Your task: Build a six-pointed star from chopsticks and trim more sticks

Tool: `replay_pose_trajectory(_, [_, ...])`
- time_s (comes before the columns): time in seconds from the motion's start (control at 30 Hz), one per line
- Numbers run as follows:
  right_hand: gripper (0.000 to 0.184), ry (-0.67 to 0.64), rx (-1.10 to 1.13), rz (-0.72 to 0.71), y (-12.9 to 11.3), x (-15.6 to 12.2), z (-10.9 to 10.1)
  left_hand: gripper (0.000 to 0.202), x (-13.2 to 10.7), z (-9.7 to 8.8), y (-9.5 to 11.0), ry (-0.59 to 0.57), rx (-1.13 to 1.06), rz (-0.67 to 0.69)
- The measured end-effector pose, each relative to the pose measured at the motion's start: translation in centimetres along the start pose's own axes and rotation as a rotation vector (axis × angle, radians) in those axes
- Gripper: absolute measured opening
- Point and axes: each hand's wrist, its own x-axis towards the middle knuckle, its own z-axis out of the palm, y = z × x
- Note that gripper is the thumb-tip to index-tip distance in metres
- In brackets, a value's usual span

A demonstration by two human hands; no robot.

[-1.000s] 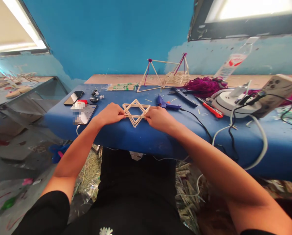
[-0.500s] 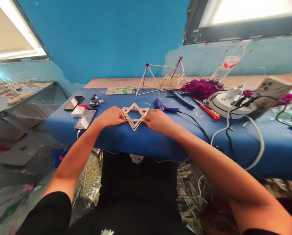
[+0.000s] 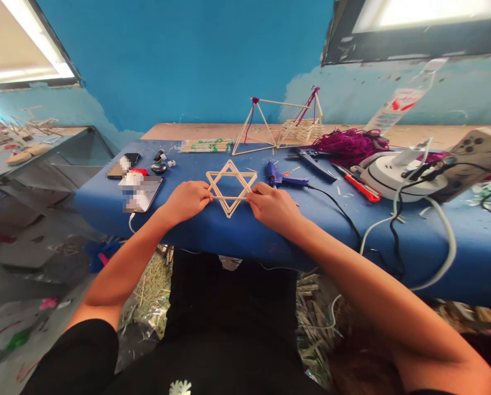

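- Two bare forearms come in from the bottom of the view, at 7 and 5 o'clock, and meet near the front edge of a blue desk (image 3: 237,236).
- The left hand (image 3: 187,200) rests knuckles up, with its fingers curled in and pinched on the left tip of a six-pointed stick star (image 3: 231,186).
- The right hand (image 3: 272,207) mirrors it, with its fingers closed on the star's right tip.
- The star lies flat on the desk between the hands, at 3 o'clock from the left hand and 9 o'clock from the right. Its top point aims at 12 o'clock.
- A blue glue gun (image 3: 282,176) lies just beside the right hand, at its 1 o'clock.
- A phone (image 3: 140,193) sits at 9 o'clock from the left hand, with its screen blurred out.
- A stick pyramid (image 3: 265,123) stands at 12 o'clock, well apart from the star.
- The fingertips are tucked under the knuckles, so the exact grip is hard to make out.
- The desk's right end is cut off by the frame edge.
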Motion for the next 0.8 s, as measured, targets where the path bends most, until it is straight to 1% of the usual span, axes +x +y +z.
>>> replay_pose_trajectory(0.07, [0.04, 0.093, -0.035, -0.01, 0.0, -0.3, 0.4, 0.026, -0.7, 0.3, 0.6, 0.11, 0.059, -0.014])
replay_pose_trajectory(0.13, [0.04, 0.216, -0.077, -0.017, 0.1, -0.6, 0.8, 0.027, -1.3, 0.5, 1.2, 0.239, 0.121, -0.028])
replay_pose_trajectory(0.2, [0.041, 0.331, -0.112, -0.019, 0.1, -0.8, 1.1, 0.026, -1.7, 0.8, 2.0, 0.342, 0.166, -0.048])
replay_pose_trajectory(0.27, [0.042, 0.413, -0.138, -0.019, 0.0, -1.0, 1.3, 0.025, -2.0, 1.0, 2.6, 0.403, 0.195, -0.067])
replay_pose_trajectory(0.33, [0.043, 0.448, -0.146, -0.021, -0.2, -1.1, 1.2, 0.024, -2.1, 1.0, 3.1, 0.435, 0.205, -0.082])
replay_pose_trajectory(0.43, [0.044, 0.443, -0.12, -0.012, -0.6, -1.3, 0.9, 0.027, -2.4, 1.0, 3.5, 0.472, 0.184, -0.097])
replay_pose_trajectory(0.6, [0.045, 0.38, -0.064, 0.023, -1.0, -1.7, -0.1, 0.027, -2.7, 0.5, 3.7, 0.515, 0.131, -0.075])
replay_pose_trajectory(0.8, [0.049, 0.279, -0.052, 0.059, -1.4, -2.1, -1.3, 0.024, -2.6, -0.3, 3.6, 0.455, 0.073, -0.058])
